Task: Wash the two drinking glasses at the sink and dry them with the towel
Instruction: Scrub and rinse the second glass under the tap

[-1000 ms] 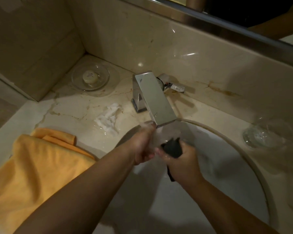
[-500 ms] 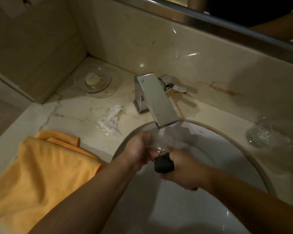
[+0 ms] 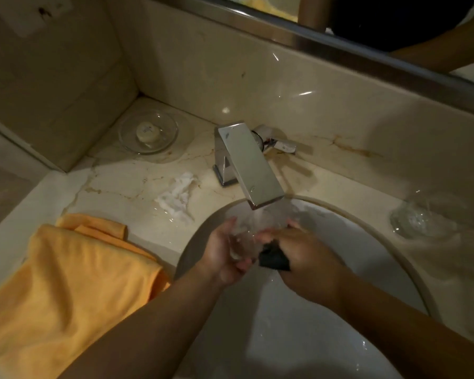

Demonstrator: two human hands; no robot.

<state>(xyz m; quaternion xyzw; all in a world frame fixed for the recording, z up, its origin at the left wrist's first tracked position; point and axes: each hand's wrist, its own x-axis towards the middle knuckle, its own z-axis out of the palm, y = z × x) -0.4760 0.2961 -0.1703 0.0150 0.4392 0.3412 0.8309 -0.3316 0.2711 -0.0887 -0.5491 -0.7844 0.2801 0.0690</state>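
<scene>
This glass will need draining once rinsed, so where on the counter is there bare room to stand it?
Bare marble lies between the soap dish and the orange towel, left of the crumpled tissue. A narrower strip runs behind the basin, between the faucet and the second glass. The left front is crowded by the towel.

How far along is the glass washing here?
Early to midway. One glass is under the running faucet, held by the left hand while the right hand grips a dark sponge. The second glass waits on the counter. The orange towel lies unused, so drying remains.
</scene>
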